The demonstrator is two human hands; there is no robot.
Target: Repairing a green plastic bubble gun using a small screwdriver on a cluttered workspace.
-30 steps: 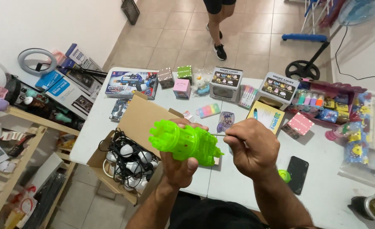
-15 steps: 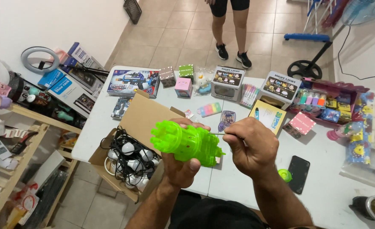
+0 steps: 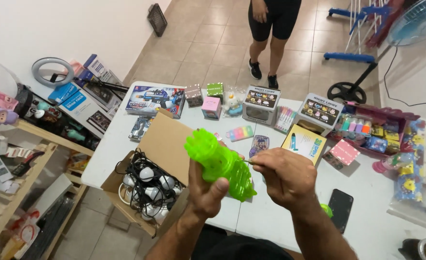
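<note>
A bright green translucent plastic toy gun [image 3: 220, 163] is held up over the white table [image 3: 271, 219], its round muzzle pointing up and left. My left hand [image 3: 204, 190] grips it from below around the handle. My right hand [image 3: 283, 178] is closed on a thin tool, probably a small screwdriver [image 3: 248, 162], whose tip touches the toy's right side.
An open cardboard box [image 3: 157, 171] with black cable and white bulbs sits at the table's left edge. Boxed toys [image 3: 157, 100], small cubes, a pastel strip and a black phone [image 3: 339, 209] lie on the table. A person [image 3: 273, 33] stands beyond it. Cluttered wooden shelves [image 3: 20, 163] stand left.
The person beyond the table has stepped closer. My hands and the green toy stay in about the same place, the tool still at the toy's side.
</note>
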